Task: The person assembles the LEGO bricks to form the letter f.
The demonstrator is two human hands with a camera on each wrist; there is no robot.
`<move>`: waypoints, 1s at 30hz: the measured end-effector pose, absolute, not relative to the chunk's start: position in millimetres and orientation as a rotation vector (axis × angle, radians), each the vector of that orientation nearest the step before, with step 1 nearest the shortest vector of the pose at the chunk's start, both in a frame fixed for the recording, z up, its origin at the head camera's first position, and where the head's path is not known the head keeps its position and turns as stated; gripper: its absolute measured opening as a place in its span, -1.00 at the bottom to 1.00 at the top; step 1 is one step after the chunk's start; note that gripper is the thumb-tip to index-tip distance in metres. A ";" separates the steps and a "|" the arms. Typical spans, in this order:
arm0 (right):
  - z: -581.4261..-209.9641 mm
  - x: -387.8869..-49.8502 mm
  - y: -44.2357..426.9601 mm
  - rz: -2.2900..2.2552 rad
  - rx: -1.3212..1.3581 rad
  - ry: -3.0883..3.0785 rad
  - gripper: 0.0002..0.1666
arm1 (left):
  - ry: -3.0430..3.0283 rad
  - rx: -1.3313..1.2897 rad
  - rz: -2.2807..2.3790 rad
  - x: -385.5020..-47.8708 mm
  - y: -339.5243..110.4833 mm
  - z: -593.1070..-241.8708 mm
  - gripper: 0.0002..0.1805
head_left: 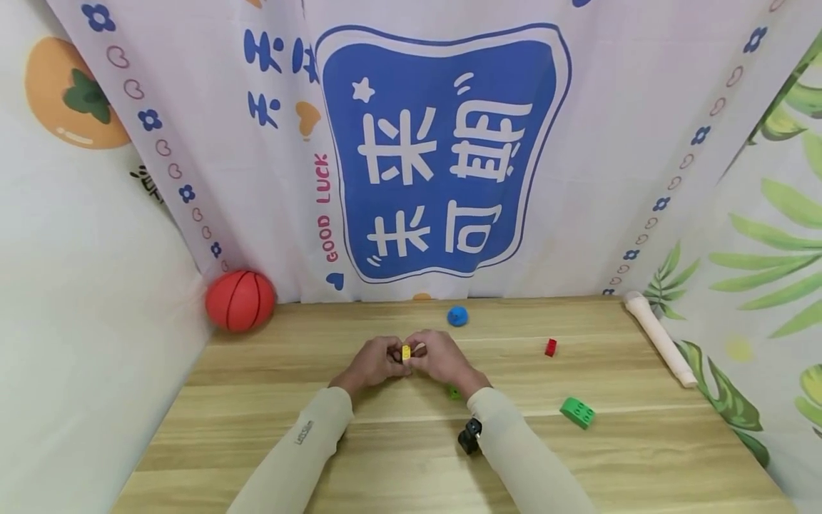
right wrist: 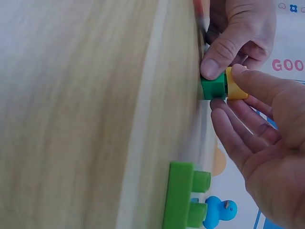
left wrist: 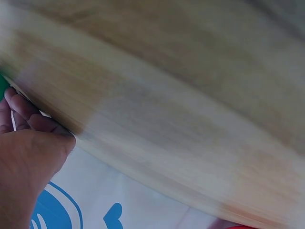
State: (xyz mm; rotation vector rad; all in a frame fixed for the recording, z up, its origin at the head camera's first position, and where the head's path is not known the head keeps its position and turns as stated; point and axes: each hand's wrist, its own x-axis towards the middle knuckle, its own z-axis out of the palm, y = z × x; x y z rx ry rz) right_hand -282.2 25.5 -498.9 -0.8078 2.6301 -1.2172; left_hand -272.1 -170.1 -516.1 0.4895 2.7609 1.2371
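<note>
Possibly a home play corner, given the printed curtains (head_left: pixel 616 164), wood-grain table (head_left: pixel 398 460) and toy bricks (head_left: pixel 406 353).

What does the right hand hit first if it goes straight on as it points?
Most likely the left hand, opposite it in the head view, pinching a small green block. The yellow block held by the right hand would travel along. Depth between the hands is hard to judge.

Even light fills the head view; both wrist views look dimmer, the tabletop (right wrist: pixel 86 114) blurred in each.
</note>
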 end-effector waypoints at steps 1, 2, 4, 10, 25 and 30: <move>-499.1 -282.3 25.8 -1.218 -0.810 2.632 -0.71 | 2.758 0.498 1.246 -272.0 -170.4 -516.0 -0.77; -499.3 -282.5 26.0 -1.220 -0.813 2.634 -0.71 | 2.756 0.508 1.252 -271.9 -170.8 -516.1 -0.78; -499.4 -282.2 26.8 -1.222 -0.828 2.641 -0.70 | 2.758 0.523 1.257 -271.6 -170.6 -516.2 -0.78; -498.7 -282.4 25.8 -1.152 -0.900 2.694 -0.69 | 2.773 0.540 1.247 -271.0 -170.8 -516.3 -0.77; -488.2 -283.0 16.0 -0.894 -0.999 2.802 -0.79 | 2.763 0.511 1.255 -274.4 -175.7 -518.3 -0.78; -487.7 -283.6 16.2 -0.889 -0.982 2.792 -0.78 | 2.760 0.523 1.250 -273.3 -174.5 -516.7 -0.79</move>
